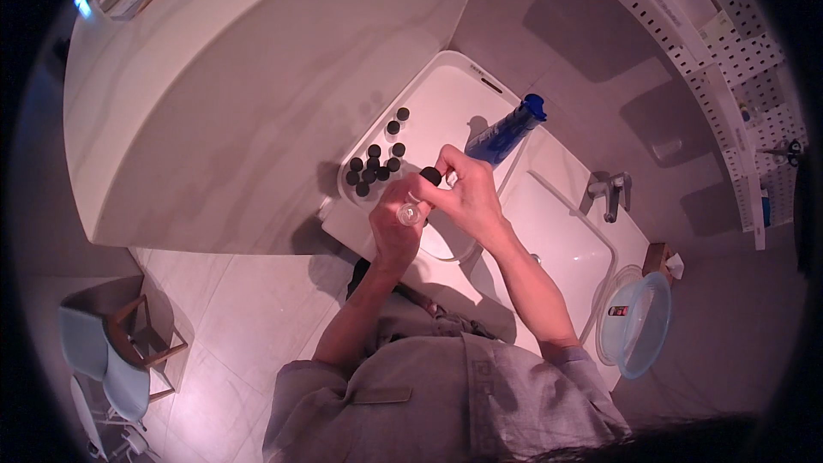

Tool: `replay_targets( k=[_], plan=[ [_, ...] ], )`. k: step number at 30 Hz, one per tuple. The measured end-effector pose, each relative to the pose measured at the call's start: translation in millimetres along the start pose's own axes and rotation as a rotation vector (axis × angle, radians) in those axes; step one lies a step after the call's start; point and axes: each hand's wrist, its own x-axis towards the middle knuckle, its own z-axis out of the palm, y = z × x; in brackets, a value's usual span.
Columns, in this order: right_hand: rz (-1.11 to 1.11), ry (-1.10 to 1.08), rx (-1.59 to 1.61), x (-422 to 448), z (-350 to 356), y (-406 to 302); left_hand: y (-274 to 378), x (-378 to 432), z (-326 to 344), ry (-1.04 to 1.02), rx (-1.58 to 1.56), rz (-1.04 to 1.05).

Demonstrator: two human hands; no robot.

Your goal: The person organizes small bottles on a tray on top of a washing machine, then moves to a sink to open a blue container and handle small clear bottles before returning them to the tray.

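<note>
Both hands meet over the near edge of a white plastic tray [443,64]. My left hand [393,218] grips a small clear glass bottle [409,214], its round end facing the camera. My right hand [468,190] is closed at a black cap [430,175] beside the left fingers; whether that cap sits on the held bottle cannot be told. Something small and whitish shows between the right fingers. Several small clear bottles with black caps [373,164] stand upright in the tray's left part. A blue bottle [505,135] lies or leans just beyond the right hand.
Right of the tray is a white washbasin [566,257] with a metal faucet [609,196]. A translucent blue plastic basin [645,328] and a tissue box [658,260] are at the far right. White pegboard shelves [714,83] hang on the wall. Chairs [122,360] stand at lower left.
</note>
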Motion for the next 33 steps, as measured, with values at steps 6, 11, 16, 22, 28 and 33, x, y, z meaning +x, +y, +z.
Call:
replay_targets(
  k=[6, 11, 16, 22, 28, 33],
  plan=[
    [0.012, -0.215, 0.367, 1, -3, 47, -11, -9, -6, -0.036, -0.638, -0.435],
    [-0.036, -0.463, -0.304, -49, 59, 133, -23, -5, -14, -0.125, -0.473, -0.407],
    [0.026, -0.198, 0.059, -50, 48, 122, -9, -4, -15, -0.252, -0.513, -0.520],
    [-0.277, -0.110, 0.002, -59, -54, 14, 7, -7, 13, -0.282, -0.677, -0.273],
    [-0.214, -0.229, -0.139, -58, -67, -12, 19, -11, 37, -0.389, -0.550, -0.261],
    [-0.215, -0.199, -0.184, -68, -75, -1, 29, -10, 47, -0.342, -0.429, -0.057]
  ],
)
